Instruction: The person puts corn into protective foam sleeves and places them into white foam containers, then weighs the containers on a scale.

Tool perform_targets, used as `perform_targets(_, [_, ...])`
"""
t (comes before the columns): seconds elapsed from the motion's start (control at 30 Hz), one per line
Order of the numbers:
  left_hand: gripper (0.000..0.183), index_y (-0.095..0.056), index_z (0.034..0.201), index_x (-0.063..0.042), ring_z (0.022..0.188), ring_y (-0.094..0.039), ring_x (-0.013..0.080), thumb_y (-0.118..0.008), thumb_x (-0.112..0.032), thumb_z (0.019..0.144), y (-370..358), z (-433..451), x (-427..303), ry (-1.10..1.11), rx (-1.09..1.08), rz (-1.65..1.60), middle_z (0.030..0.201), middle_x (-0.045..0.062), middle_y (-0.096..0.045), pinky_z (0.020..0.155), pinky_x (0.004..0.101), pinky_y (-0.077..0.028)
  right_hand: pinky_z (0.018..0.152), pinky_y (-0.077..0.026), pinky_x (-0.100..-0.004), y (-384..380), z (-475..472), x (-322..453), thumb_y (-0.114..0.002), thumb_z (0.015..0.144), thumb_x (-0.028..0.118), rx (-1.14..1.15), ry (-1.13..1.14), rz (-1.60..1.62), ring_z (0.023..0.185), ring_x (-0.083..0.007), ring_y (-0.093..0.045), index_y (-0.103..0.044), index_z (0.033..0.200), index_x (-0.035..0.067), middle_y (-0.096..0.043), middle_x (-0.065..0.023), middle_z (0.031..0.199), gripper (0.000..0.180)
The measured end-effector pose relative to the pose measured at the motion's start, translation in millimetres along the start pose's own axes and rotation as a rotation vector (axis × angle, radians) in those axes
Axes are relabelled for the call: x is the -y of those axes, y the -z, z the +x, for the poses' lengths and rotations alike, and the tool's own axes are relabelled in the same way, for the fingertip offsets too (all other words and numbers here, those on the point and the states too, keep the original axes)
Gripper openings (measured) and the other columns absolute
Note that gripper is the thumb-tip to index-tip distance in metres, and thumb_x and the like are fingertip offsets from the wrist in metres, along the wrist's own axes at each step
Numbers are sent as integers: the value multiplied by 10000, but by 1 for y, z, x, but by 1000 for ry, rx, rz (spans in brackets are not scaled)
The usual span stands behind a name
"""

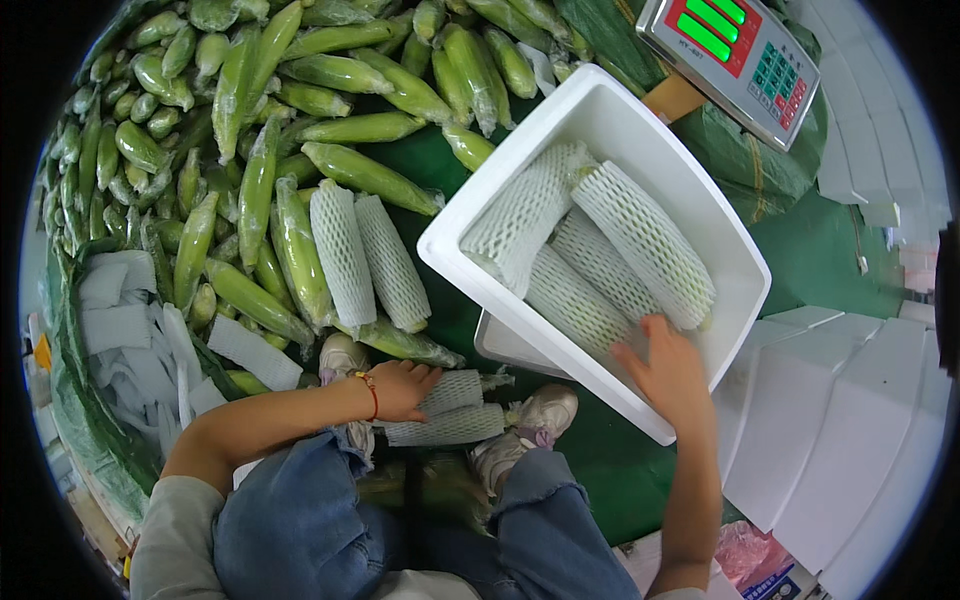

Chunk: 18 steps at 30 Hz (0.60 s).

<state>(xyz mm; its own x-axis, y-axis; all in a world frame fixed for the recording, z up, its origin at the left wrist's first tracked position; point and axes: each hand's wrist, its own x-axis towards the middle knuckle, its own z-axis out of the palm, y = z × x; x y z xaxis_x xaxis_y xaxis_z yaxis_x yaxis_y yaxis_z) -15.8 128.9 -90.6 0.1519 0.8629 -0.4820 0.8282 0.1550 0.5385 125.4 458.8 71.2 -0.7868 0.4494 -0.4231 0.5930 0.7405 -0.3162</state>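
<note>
My left hand [405, 390] lies palm down over two corn ears in white foam net sleeves [457, 427], between my shoes; whether it grips them is hidden. Inside a white foam box [720, 202], my right hand [671, 367] is at the near end, thumb and finger apart, fingertips against the sleeved ears. Several net-sleeved corn ears [645, 240] lie in the box, one on top of others. The box stands tilted in my view on a metal scale platform [502, 345]. Two more sleeved ears [343, 255] lie to the left of the box.
A large heap of film-wrapped green corn ears [330, 75] fills the far left. Loose foam net sleeves [120, 322] sit in a green sack at left. A scale display [735, 67] with lit green digits stands behind the box. White foam boxes [817, 405] are stacked at right.
</note>
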Motion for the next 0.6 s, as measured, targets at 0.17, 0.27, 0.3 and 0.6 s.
perform_targets(0.17, [483, -517, 1240, -95, 884, -605, 291, -593, -385, 860, 47, -6, -16, -108, -40, -205, 974, 107, -608, 738, 389, -501, 832, -461, -410, -20, 29, -12, -687, 761, 428, 304, -76, 127, 971, -419, -585, -376, 1164, -61, -590, -299, 1006, 705])
perform_targets(0.27, [393, -558, 1191, -75, 902, -611, 271, -560, -342, 902, 86, -15, -23, -152, -127, -441, 963, 113, -624, 751, 365, -495, 900, -431, -336, -12, 37, 1, -732, 688, 422, 301, -173, 209, 1036, -321, -572, -410, 1231, -72, -577, -247, 1121, 802])
perform_targets(0.3, [385, -553, 1201, -72, 917, -613, 259, -558, -322, 908, 100, -15, -26, -185, -99, -545, 984, 113, -626, 764, 352, -495, 897, -429, -329, -8, 38, 0, -730, 688, 420, 362, -225, 354, 1026, -297, -571, -441, 1220, -71, -580, -228, 1125, 779])
perform_targets(0.6, [504, -376, 1392, -52, 1100, -543, 157, -534, -237, 950, 165, -37, -50, -286, 362, -1368, 1239, 100, -555, 933, 300, -442, 827, -451, -288, 86, -40, 5, -695, 665, 244, 293, -415, 746, 902, -179, -584, -556, 1159, -81, -629, -110, 1021, 607])
